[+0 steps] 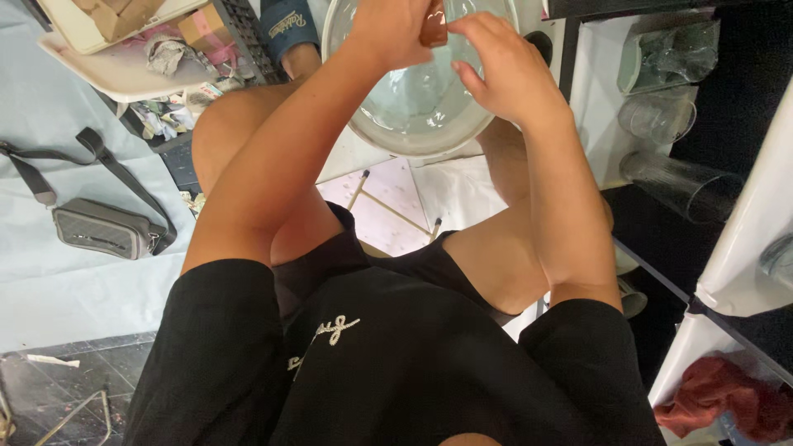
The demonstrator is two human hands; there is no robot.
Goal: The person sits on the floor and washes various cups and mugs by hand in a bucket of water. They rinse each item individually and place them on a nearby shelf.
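Observation:
I sit with a large pale bowl (388,132) of water between my knees. Over it my left hand (388,29) grips a small brown object (434,29); what it is I cannot tell. My right hand (500,66) is close beside it, fingers curled and touching the brown object at its right side. Both forearms reach forward over my bare knees and black shorts.
A grey belt bag (103,230) lies on pale sheeting at left. A white tray (116,70) with scraps sits upper left. Clear glasses (661,116) lie on a black shelf at right, a red cloth (719,396) lower right.

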